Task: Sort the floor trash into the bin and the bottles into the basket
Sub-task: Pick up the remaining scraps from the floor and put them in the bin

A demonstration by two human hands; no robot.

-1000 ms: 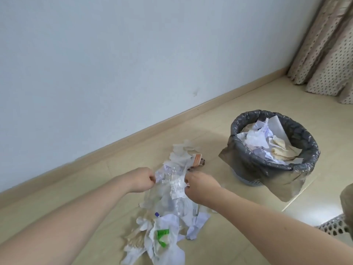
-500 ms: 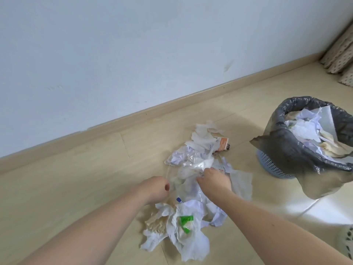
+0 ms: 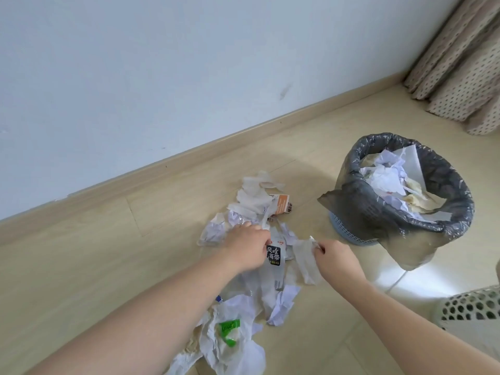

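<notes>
in the head view the left hand (image 3: 247, 249) is curled shut on a black-labelled wrapper (image 3: 273, 255) over the floor trash pile (image 3: 251, 269), while the right hand (image 3: 336, 259) pinches a white tissue strip (image 3: 305, 259) just beside it. the bin (image 3: 400, 190), lined with a grey bag and already holding crumpled paper, stands right of the pile, and the white perforated basket (image 3: 472, 307) shows at the lower right edge.

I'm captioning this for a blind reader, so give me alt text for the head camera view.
Two bare hands reach into a trash pile on the floor: the left hand on a black-labelled wrapper, the right hand pinching a tissue. A paper-filled bin stands right, a white basket nearer.
</notes>
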